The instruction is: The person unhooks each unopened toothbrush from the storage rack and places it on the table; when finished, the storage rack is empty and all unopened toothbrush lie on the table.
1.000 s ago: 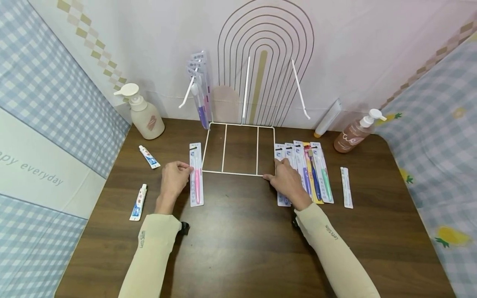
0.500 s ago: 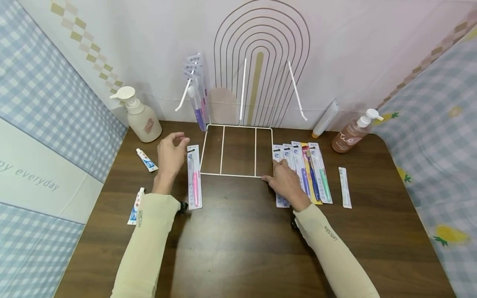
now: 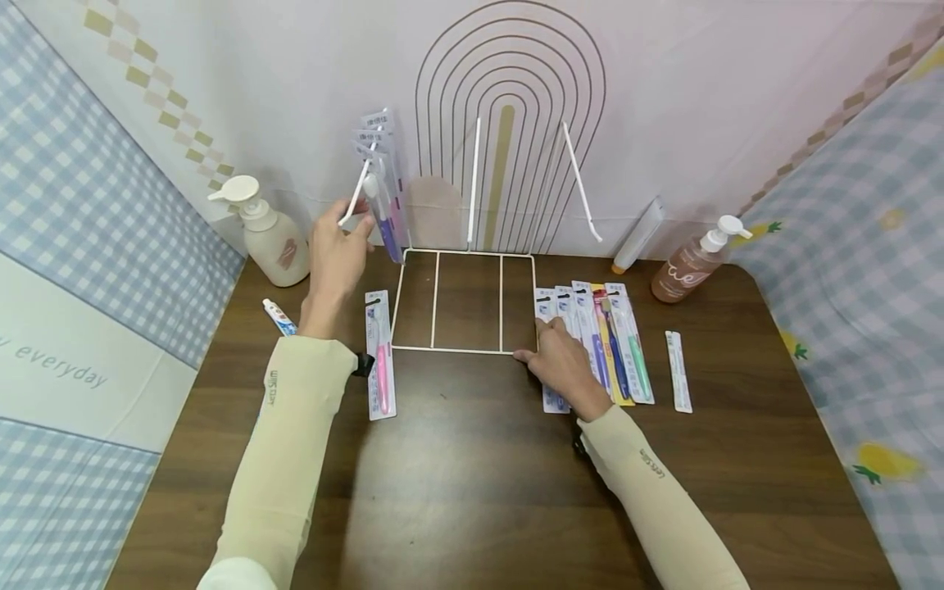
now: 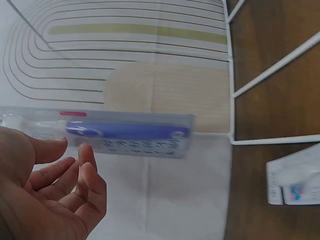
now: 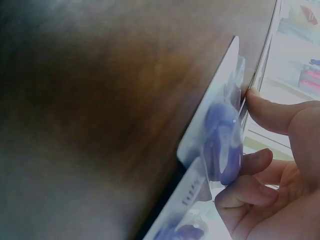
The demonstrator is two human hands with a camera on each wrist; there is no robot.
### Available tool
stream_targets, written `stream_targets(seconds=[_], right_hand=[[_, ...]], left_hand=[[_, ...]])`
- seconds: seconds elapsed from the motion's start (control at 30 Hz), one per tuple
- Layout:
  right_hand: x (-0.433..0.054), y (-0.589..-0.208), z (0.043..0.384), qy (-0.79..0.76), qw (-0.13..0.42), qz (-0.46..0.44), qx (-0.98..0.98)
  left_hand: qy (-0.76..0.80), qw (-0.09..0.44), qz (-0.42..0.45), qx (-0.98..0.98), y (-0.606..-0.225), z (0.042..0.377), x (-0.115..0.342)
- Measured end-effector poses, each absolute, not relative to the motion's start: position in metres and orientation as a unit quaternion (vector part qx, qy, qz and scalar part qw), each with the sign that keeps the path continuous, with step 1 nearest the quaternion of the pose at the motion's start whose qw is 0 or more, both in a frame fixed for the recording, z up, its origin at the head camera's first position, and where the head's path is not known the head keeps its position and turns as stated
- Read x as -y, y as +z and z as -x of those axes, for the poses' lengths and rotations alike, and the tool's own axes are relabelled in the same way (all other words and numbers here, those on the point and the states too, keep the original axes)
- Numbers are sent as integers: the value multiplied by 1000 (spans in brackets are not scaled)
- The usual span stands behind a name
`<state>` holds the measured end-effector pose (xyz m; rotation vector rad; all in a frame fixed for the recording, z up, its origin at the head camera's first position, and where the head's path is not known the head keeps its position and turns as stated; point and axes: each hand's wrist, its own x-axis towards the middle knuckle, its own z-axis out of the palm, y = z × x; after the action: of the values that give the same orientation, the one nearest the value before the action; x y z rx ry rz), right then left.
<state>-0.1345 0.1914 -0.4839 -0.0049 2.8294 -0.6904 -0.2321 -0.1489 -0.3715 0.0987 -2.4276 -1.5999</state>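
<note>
My left hand point(image 3: 335, 258) is raised beside the packaged toothbrushes point(image 3: 387, 233) hanging on the left hook of a white wire rack point(image 3: 472, 351). In the left wrist view its thumb and loosely bent fingers are close to the pack with the purple toothbrush point(image 4: 130, 131); contact is unclear. My right hand point(image 3: 564, 360) rests on the leftmost pack of a row of packaged toothbrushes point(image 3: 636, 352), its thumb by the rack's front right corner. In the right wrist view a purple toothbrush handle point(image 5: 222, 145) lies against the fingers. One pack with a pink toothbrush point(image 3: 382, 360) lies left of the rack.
A cream pump bottle point(image 3: 276, 246) stands at the back left, near a small toothpaste tube point(image 3: 279, 316). At the back right are a brown pump bottle point(image 3: 686, 270) and a white tube point(image 3: 640, 233) leaning on the wall cloth. A thin white sachet point(image 3: 678, 373) lies far right.
My left hand has left the pink toothbrush pack on the table and moved up and away to the hanging packs. The right hand has stayed in place.
</note>
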Motion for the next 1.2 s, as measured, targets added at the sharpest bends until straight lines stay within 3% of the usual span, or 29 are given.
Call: stream_targets(seconds=[0.6,1.2], right_hand=[[-189,-485,133,-230,115,6,-966],[-191,-486,136,-232,113,4,-966]], left_hand=[[-593,142,-25,792,-357,234,147],[-569,156,19,807,-359,215,126]])
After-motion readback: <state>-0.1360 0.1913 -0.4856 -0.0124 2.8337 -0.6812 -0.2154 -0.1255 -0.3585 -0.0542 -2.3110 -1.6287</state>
